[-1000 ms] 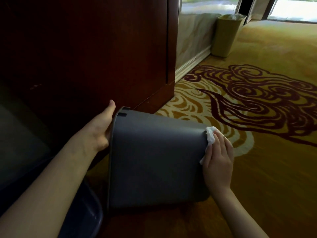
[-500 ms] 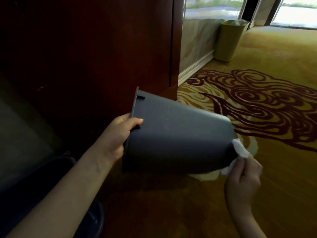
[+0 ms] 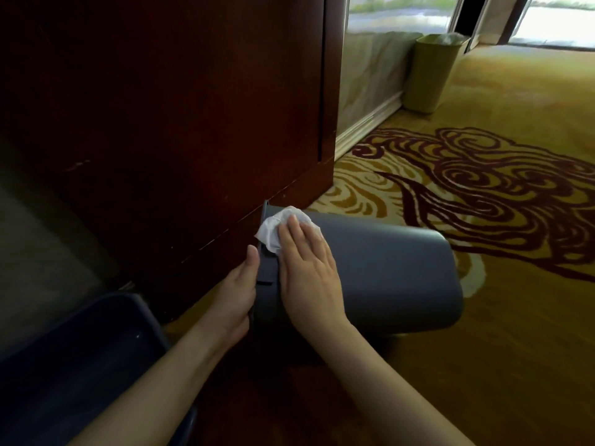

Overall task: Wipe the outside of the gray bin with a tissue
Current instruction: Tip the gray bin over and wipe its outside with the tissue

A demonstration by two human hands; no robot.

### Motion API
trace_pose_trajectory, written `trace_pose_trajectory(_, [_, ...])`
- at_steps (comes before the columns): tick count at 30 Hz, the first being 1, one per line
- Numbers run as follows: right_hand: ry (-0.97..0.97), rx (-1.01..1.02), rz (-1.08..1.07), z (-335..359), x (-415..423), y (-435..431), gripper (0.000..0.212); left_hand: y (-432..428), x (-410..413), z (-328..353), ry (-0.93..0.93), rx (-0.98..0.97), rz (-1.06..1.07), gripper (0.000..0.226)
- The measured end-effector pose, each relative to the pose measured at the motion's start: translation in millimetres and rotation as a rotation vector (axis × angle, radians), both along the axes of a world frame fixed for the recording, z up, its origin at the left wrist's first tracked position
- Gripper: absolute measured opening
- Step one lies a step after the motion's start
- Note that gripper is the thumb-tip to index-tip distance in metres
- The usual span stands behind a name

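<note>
Two bare forearms come in from the lower edge of the head view, with no sleeve, cuff or glove on either as far as the frame reaches. The left hand [image 3: 236, 299] and the right hand [image 3: 309, 272] carry no ring, watch, bracelet or strap that can be made out. The wrists are slim and the fingers long. The fingernails look short and plain, though the dim light hides finer detail.
</note>
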State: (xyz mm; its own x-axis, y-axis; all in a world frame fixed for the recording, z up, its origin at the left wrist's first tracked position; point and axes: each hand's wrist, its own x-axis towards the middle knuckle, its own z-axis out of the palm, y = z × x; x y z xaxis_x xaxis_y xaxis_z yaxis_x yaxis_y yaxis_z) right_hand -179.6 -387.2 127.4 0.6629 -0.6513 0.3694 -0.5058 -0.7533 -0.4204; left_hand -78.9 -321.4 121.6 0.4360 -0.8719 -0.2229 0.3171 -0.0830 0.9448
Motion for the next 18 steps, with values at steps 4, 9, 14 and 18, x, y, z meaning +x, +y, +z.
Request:
trace_pose_trajectory(4, [0.045,-0.010,-0.127,-9,-20,-4,0.054,-2,-4,0,0.053,0.029,0.068,0.061])
trace_pose_trajectory(9, [0.095,0.033,-0.401,-16,-85,-36,0.050,-1,0,4,0.160,0.071,0.036,0.047])
trace_pose_trajectory(14, [-0.116,0.053,-0.640,-24,-132,-58,0.039,1,2,9,0.251,0.085,-0.017,0.040])
trace_pose_trajectory(18, [-0.376,0.095,-0.662,-14,-126,-54,0.035,4,5,8,0.316,0.083,-0.062,0.035])
